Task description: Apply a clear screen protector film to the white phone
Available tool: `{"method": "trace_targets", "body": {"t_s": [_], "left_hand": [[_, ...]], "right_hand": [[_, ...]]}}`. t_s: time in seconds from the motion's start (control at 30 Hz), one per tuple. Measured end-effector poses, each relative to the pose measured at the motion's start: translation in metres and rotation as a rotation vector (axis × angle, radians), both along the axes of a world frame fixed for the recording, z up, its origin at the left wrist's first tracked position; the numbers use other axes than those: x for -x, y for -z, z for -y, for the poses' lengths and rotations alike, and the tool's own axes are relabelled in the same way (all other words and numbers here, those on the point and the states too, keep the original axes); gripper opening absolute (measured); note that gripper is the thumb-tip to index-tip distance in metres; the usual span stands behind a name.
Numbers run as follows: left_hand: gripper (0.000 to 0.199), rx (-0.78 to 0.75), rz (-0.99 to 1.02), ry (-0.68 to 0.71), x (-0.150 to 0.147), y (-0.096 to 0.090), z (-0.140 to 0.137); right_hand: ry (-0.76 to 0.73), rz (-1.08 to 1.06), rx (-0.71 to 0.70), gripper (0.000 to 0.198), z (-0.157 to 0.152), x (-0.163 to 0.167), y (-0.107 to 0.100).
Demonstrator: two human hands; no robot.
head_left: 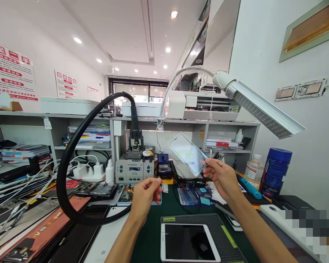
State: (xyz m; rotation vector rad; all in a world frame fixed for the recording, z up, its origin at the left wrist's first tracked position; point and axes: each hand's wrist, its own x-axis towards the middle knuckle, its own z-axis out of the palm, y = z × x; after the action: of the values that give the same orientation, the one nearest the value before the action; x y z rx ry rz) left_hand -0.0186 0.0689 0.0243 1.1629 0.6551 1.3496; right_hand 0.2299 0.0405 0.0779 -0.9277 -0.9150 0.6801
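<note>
My right hand pinches a clear glass screen protector by its lower right corner. The protector is phone-shaped with rounded corners and a thin dark edge, and it is held up tilted above the bench, catching light. My left hand is raised to its left, thumb and fingers closed together; whether anything small is between them I cannot make out. Below the hands, a white tablet with a dark screen lies on a dark textured mat.
A hot-air station stands behind my left hand, its black hose looping at left. A lamp hangs over the right. A blue canister and clear bottle stand at right. Stacked panels and cables crowd the left.
</note>
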Motion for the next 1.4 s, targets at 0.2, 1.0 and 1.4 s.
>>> {"method": "trace_targets", "body": {"t_s": [0.2, 1.0, 1.4], "left_hand": [[0.047, -0.008, 0.098, 0.099, 0.002, -0.007, 0.006], [0.045, 0.497, 0.828, 0.108, 0.01, -0.01, -0.007], [0.054, 0.567, 0.837, 0.08, 0.012, -0.006, -0.012]], "right_hand": [[-0.235, -0.128, 0.088, 0.031, 0.014, 0.041, 0.004], [-0.12, 0.647, 0.215, 0.029, 0.031, 0.089, 0.042], [0.235, 0.518, -0.073, 0.028, 0.027, 0.068, 0.025]]}}
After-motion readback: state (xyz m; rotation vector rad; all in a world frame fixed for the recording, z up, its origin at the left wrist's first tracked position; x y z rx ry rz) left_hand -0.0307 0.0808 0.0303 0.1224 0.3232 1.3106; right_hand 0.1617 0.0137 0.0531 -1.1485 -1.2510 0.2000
